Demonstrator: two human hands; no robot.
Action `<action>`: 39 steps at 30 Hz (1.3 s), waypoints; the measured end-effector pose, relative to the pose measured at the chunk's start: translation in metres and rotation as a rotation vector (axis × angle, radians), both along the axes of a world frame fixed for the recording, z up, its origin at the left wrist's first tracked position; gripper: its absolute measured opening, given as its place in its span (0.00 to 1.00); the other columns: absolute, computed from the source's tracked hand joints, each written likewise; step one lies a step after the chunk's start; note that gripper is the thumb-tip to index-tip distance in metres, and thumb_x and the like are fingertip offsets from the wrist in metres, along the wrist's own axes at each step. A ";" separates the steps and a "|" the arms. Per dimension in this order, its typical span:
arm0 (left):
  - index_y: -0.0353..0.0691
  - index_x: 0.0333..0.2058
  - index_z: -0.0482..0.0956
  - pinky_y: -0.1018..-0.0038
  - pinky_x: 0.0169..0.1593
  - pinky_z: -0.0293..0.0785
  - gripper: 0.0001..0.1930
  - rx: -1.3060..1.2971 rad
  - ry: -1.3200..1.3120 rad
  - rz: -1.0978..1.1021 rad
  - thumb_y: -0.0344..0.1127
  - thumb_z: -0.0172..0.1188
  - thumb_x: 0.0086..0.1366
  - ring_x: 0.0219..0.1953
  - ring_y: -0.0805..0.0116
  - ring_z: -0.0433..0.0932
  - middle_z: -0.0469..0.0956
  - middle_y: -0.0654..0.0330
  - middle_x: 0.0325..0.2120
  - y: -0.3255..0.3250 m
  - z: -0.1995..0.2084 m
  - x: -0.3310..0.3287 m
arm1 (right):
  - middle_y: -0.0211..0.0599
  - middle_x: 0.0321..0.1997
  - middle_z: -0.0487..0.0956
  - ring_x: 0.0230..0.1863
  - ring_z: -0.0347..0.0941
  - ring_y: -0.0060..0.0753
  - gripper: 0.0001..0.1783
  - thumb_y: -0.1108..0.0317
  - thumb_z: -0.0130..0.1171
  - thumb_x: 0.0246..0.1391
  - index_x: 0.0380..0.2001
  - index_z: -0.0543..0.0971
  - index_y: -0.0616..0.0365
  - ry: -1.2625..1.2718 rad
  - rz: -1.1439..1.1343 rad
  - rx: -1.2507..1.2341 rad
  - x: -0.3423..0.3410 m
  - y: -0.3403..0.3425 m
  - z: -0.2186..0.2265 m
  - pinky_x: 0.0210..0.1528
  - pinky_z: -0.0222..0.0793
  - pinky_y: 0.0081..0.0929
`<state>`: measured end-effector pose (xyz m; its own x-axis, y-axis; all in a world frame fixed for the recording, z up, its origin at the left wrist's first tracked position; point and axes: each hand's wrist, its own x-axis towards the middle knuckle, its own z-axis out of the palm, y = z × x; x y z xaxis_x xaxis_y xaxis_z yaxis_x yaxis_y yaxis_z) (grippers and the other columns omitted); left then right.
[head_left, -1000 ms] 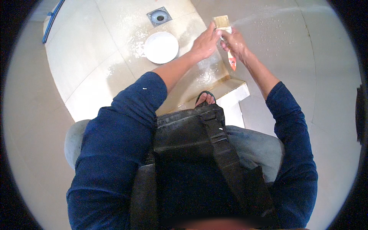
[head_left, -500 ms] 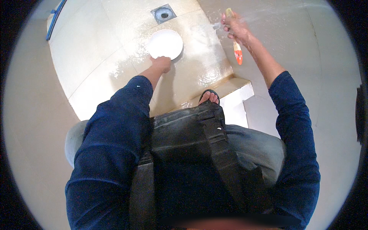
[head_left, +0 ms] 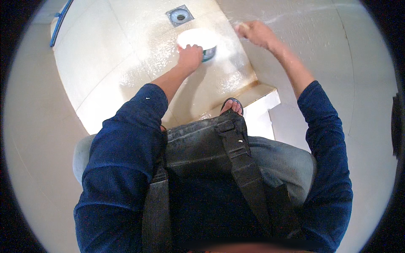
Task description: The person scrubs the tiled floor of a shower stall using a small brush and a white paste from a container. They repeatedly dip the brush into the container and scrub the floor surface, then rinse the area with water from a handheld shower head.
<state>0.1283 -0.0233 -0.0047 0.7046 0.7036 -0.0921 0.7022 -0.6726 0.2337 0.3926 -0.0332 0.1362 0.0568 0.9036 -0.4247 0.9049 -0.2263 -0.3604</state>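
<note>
My left hand grips the near rim of a round white tub. The tub is tilted above the wet tiled floor, and a dark green patch shows on its side. My right hand is closed near the wall at the right. A pale end of a brush sticks out from its fingers. Motion blurs the brush, and its orange-tipped handle is hidden.
A square floor drain lies beyond the tub. Water runs over the tiles and streaks the grey wall. A low ledge is beside my sandalled foot. A blue strip stands far left.
My left hand has moved right and a little forward, tilting the tub so its side shows. My right hand has turned and shifted slightly; the orange handle end has gone from sight.
</note>
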 end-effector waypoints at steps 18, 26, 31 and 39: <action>0.35 0.55 0.72 0.60 0.62 0.63 0.24 -0.079 -0.659 0.248 0.42 0.57 0.63 0.56 0.48 0.70 0.73 0.41 0.51 0.009 0.010 0.030 | 0.47 0.33 0.82 0.37 0.80 0.50 0.17 0.52 0.58 0.58 0.42 0.78 0.52 -0.331 0.286 0.053 0.002 -0.067 -0.022 0.39 0.75 0.47; 0.44 0.69 0.50 0.51 0.65 0.58 0.41 -1.047 -0.610 0.524 0.66 0.42 0.67 0.64 0.43 0.61 0.57 0.44 0.66 0.016 -0.039 0.031 | 0.44 0.30 0.81 0.34 0.80 0.46 0.15 0.54 0.60 0.56 0.38 0.79 0.53 -0.370 0.296 0.251 0.013 -0.061 -0.013 0.35 0.75 0.42; 0.49 0.69 0.51 0.47 0.59 0.63 0.41 -1.377 -0.849 0.727 0.70 0.35 0.67 0.60 0.46 0.65 0.62 0.46 0.62 0.018 -0.013 0.036 | 0.33 0.25 0.80 0.25 0.77 0.27 0.18 0.48 0.61 0.56 0.36 0.78 0.52 0.156 -0.125 -0.224 0.022 -0.010 -0.005 0.22 0.73 0.27; 0.40 0.56 0.72 0.58 0.43 0.77 0.42 -1.424 -1.099 1.023 0.71 0.28 0.67 0.40 0.56 0.76 0.74 0.53 0.41 0.051 -0.027 0.019 | 0.28 0.23 0.77 0.19 0.71 0.18 0.21 0.46 0.59 0.58 0.37 0.75 0.54 0.988 -0.631 -0.458 0.032 -0.012 -0.020 0.17 0.69 0.18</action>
